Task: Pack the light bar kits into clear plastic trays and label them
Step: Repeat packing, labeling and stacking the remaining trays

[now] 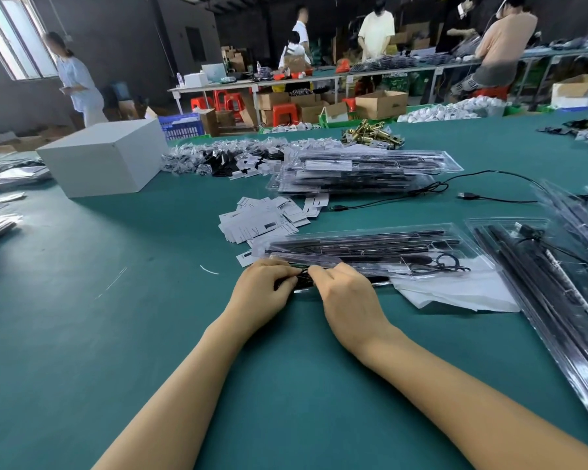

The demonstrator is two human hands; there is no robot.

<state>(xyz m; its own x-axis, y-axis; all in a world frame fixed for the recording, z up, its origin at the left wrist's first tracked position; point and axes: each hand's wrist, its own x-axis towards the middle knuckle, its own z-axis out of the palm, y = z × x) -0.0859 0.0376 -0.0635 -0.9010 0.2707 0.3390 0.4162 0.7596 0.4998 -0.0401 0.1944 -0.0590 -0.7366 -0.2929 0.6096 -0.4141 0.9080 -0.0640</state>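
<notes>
Green felt table [116, 317], both hands [263, 290] pinching slim clear tray [353, 245]

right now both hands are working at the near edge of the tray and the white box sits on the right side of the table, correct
Not quite. The head view shows the white box on the left side of the table. Both hands, left and right, are at the near edge of the tray.

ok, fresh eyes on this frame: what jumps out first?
Both hands, left hand and right hand, meet at the near edge of a clear tray of black light bars in the centre, pinching something dark between them. Behind it lie scattered white labels and a stack of packed trays; a white box sits far left.
</notes>
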